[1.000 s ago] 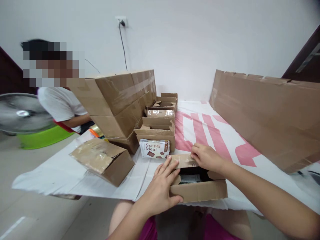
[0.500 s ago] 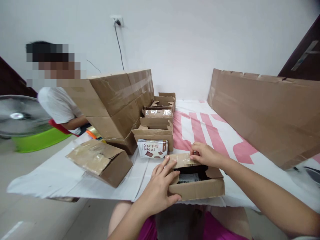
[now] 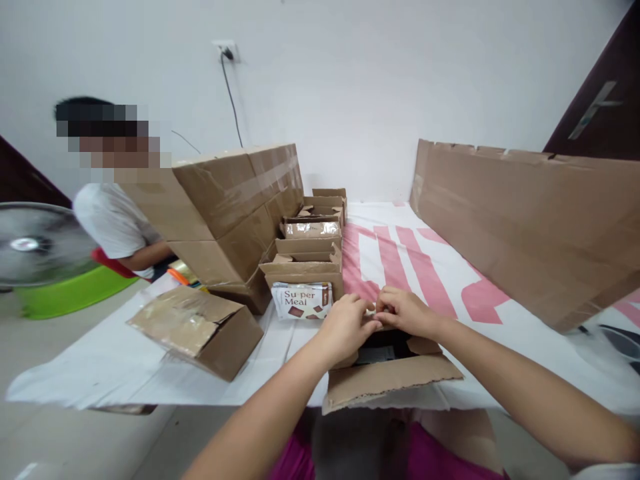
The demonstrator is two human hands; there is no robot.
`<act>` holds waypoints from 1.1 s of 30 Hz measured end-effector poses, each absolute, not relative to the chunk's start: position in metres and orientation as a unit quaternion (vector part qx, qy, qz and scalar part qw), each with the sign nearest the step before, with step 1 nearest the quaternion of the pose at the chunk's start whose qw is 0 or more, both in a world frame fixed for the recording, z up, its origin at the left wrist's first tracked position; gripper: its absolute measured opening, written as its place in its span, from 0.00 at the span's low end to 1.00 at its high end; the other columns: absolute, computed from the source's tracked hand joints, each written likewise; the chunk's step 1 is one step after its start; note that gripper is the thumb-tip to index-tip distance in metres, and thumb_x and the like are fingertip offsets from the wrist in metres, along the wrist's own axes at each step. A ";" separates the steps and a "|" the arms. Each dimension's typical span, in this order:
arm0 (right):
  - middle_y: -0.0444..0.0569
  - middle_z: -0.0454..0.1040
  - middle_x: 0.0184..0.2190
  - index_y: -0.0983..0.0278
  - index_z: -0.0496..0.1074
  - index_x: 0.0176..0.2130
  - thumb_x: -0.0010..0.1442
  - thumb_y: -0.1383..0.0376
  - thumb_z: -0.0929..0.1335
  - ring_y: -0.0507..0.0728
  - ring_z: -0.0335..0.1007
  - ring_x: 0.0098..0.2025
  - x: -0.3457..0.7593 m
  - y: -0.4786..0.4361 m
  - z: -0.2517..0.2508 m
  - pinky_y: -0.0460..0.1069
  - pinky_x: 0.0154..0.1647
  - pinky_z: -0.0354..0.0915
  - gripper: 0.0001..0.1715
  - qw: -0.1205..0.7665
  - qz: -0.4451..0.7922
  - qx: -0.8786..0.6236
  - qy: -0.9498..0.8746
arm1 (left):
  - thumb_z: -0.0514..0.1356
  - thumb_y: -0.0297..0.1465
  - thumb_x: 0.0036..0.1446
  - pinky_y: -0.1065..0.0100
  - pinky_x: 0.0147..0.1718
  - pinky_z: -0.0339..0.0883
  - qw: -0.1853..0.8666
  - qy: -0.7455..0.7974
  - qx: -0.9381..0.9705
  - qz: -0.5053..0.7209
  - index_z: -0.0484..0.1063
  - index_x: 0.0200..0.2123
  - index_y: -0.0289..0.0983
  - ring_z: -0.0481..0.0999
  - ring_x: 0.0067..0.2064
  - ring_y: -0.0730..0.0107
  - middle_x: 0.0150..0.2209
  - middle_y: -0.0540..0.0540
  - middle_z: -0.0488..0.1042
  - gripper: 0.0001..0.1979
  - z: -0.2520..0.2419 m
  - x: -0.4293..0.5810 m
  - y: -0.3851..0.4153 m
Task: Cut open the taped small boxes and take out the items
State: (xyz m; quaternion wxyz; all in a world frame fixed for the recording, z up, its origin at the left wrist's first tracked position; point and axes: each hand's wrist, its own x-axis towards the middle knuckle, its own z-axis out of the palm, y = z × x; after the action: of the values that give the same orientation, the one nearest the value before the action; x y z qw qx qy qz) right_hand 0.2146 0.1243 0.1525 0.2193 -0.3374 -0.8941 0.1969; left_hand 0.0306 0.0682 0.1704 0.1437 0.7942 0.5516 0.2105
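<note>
Right in front of me, at the table's near edge, lies a small cardboard box with its top open. Its near flap hangs outward toward me, and dark packets show inside, partly shaded. My left hand is closed in a pinch at the far flap of this box. Beside it, my right hand also pinches that far flap, the two sets of fingertips almost meeting. The fingers cover the flap's edge, so any tape there is hidden. A white "Su per Meal" packet leans behind my left hand.
A row of open cardboard boxes runs back toward the wall. Large stacked cartons stand left, and a taped box sits nearer. A tall cardboard panel borders the right. Behind the cartons sits a person near a fan.
My left hand has left the box's left side and moved up and right to the far flap beside my right hand. The near flap has swung outward toward me.
</note>
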 end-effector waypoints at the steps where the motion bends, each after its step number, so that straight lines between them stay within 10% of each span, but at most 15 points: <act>1: 0.44 0.70 0.30 0.64 0.71 0.30 0.58 0.67 0.70 0.53 0.67 0.33 0.216 0.122 0.152 0.47 0.35 0.62 0.05 0.226 0.195 -0.332 -0.895 | 0.63 0.35 0.54 0.66 0.36 0.65 0.161 0.548 0.796 0.198 0.75 0.33 0.38 0.74 0.38 0.63 0.36 0.45 0.75 0.06 0.169 0.034 0.075; 33: 0.50 0.76 0.35 0.63 0.76 0.42 0.65 0.71 0.63 0.57 0.70 0.39 0.236 0.103 0.144 0.52 0.41 0.67 0.13 0.131 -0.081 -0.209 -0.966 | 0.53 0.27 0.57 0.66 0.36 0.61 0.119 0.606 0.772 0.149 0.71 0.30 0.38 0.74 0.38 0.62 0.35 0.44 0.76 0.07 0.163 0.047 0.080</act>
State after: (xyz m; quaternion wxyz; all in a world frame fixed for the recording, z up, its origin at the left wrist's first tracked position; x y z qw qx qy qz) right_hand 0.2365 0.1029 0.1436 0.1308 -0.2086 -0.9658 -0.0814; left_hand 0.0475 0.0802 0.1629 0.1188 0.7724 0.6058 0.1493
